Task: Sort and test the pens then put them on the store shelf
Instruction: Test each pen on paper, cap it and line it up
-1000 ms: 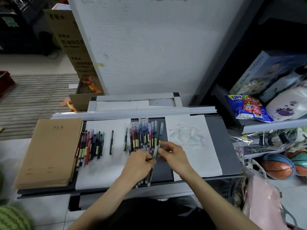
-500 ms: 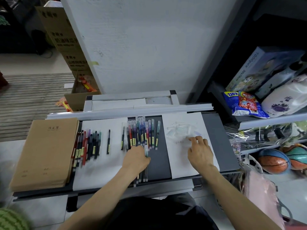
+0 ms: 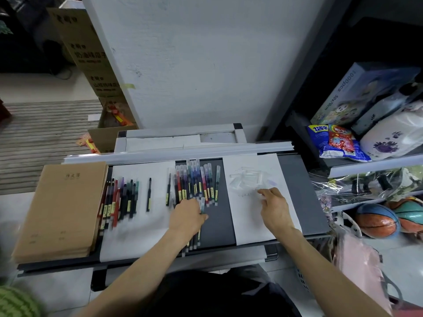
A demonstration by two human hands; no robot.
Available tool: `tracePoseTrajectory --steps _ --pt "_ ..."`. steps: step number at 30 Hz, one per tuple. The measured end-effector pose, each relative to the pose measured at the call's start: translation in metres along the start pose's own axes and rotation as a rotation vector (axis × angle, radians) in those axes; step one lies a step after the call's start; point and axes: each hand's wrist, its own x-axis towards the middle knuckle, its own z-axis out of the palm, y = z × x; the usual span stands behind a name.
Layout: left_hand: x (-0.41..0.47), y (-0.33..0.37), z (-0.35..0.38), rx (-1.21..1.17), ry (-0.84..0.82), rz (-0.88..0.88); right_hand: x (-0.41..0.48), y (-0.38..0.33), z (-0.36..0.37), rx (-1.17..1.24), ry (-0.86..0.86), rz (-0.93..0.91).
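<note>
Landmark: the middle pen row [image 3: 196, 181], capped coloured pens lying side by side on the dark tabletop [image 3: 299, 191]
Left hand [image 3: 186, 219]: at the near end of the middle pen row, knuckles up, fingers curled round a pen bundle [image 3: 193, 242] whose ends stick out from under the wrist toward the person
Right hand [image 3: 275, 209]: to the right of the middle pen row, over the right paper sheet [image 3: 251, 227], fingers bent, tips at the near side of the clear caps [image 3: 248, 179]; whether it has hold of a cap cannot be told
Clear caps: a loose heap just right of the middle pen row, on that same sheet
Left pen group [image 3: 119, 200]: well left of the middle pen row, packed together on the left paper sheet [image 3: 137, 232]
Single black pen [image 3: 149, 194]: alone, between the left pen group and the middle pen row
Brown notebooks [image 3: 61, 209]: a stack farthest left of the middle pen row, touching the left pen group
Store shelf [image 3: 375, 163]: far right of the middle pen row, bearing a snack bag [image 3: 332, 140]
</note>
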Motion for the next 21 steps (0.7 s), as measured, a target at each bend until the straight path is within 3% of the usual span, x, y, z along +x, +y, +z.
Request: tracePoseTrajectory --steps 6,12,21 --pt "-0.004 -0.012 -0.017 -0.118 0.104 0.010 -0.014 -0.045 -0.002 0.425 -0.057 0.104" --pt "0.007 -0.085 -0.059 -0.110 0.349 -0.171 -0.031 -0.080 -0.011 0.733 -0.184 0.184" --pt "0.025 -0.112 -0.057 -0.056 0.303 -0.237 -0.045 -0.113 -0.015 1.092 -0.330 0.274"
